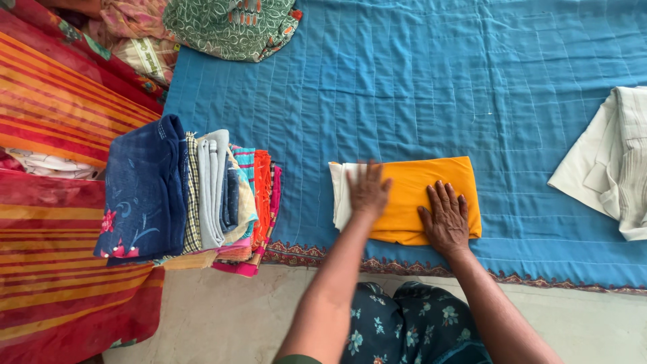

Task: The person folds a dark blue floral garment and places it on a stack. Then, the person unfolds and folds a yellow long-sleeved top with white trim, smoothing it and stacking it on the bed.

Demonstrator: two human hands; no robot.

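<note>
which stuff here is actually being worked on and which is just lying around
In hand:
- folded orange cloth, with a white layer showing at its left end
- left hand and right hand, both pressed flat on it

Lying about:
- stack of folded clothes
- cream garment
- green patterned cloth
- blue quilt underneath

Orange folded cloth (431, 195) with white edge on blue quilt (418, 87).

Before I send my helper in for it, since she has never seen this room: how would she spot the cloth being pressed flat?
On the big blue quilt covering the floor, look near its patterned front edge. Both hands, left hand and right hand, lie flat on a folded orange cloth with a white layer showing at its left end. It alone is plain orange, unlike the mixed stack of clothes beside it.
</note>
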